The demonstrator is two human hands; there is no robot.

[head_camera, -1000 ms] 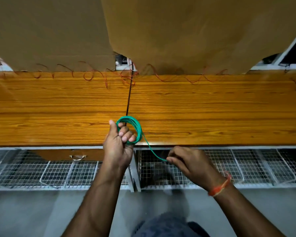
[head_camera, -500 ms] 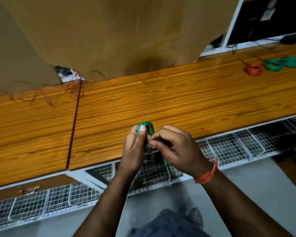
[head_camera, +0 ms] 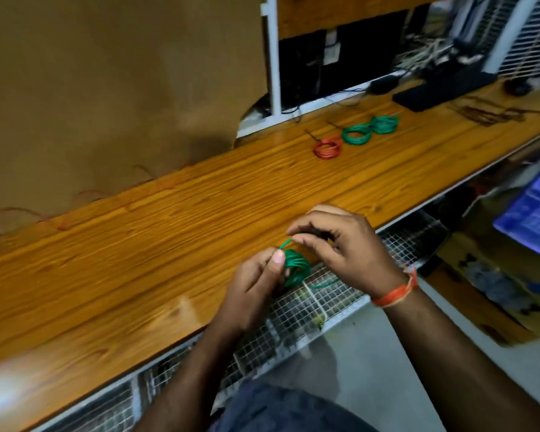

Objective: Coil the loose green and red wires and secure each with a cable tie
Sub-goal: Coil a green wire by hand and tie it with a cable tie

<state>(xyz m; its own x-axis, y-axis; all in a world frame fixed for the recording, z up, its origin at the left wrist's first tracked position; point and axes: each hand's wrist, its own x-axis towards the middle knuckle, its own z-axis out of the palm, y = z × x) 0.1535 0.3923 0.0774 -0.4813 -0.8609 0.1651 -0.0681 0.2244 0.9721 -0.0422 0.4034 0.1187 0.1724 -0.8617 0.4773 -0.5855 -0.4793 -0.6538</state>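
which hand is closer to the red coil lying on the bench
The right hand. It sits in front of the red coil, nearer the bench's front edge. The left hand, gripping the green coil, is lower and further left, so farther away.

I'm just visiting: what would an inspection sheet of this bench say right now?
Surface: long orange wooden bench, wire mesh rack beneath.
Job's things: green wire coil in hand; one red wire coil and two green wire coils lying farther back.
Clutter: dark bundle of ties, blurred.
Grips: left hand holds the coil; right hand pinches its loose end.
Cables: loose red wire along the back edge.
Surroundings: brown cardboard, blue crate.
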